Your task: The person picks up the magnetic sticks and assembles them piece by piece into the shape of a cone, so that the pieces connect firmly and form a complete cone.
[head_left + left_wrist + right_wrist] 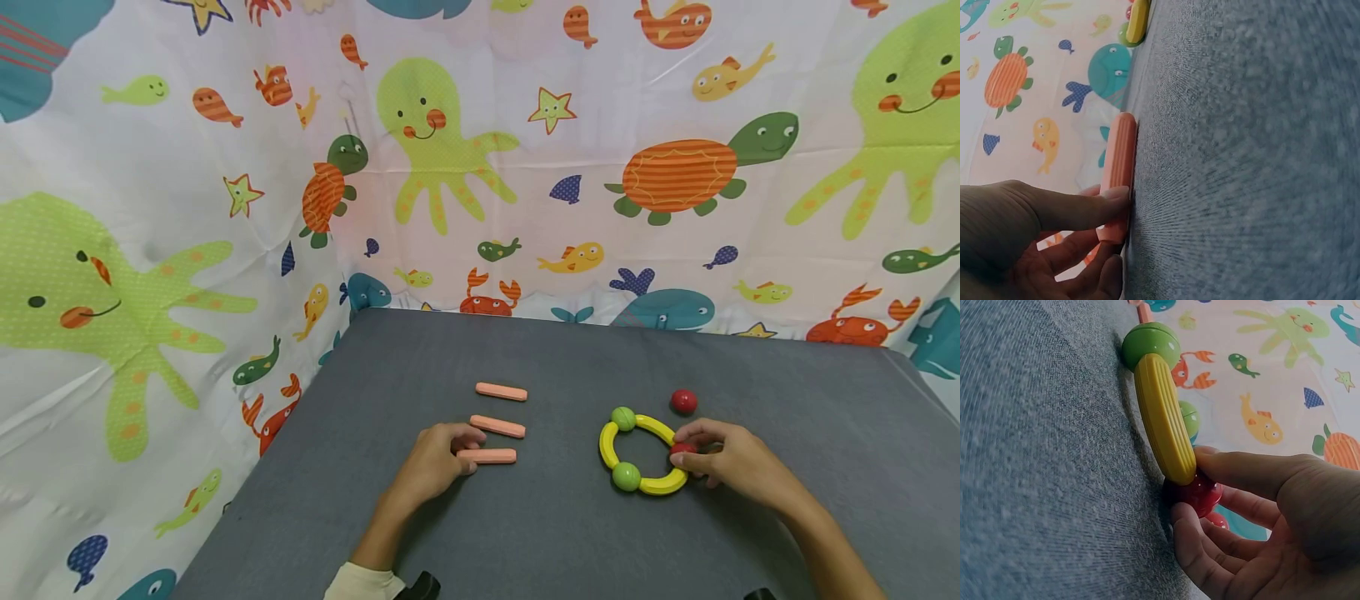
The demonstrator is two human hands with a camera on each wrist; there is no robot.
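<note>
My left hand (437,460) pinches the left end of the nearest salmon-pink stick (491,456), thumb on one side and fingers on the other in the left wrist view. Two more pink sticks, one in the middle (498,427) and one farthest (502,392), lie beyond it. On the right, my right hand (723,454) holds a red ball (1200,495) between thumb and fingers. That ball sits in a ring of curved yellow pieces (663,483) and two green balls (626,476). The ring lies on the table, and the fingers partly cover the red ball.
A loose red ball (683,402) lies just behind the ring. The grey table (570,542) ends at a hanging cloth (480,258) printed with sea animals, along its back and left side.
</note>
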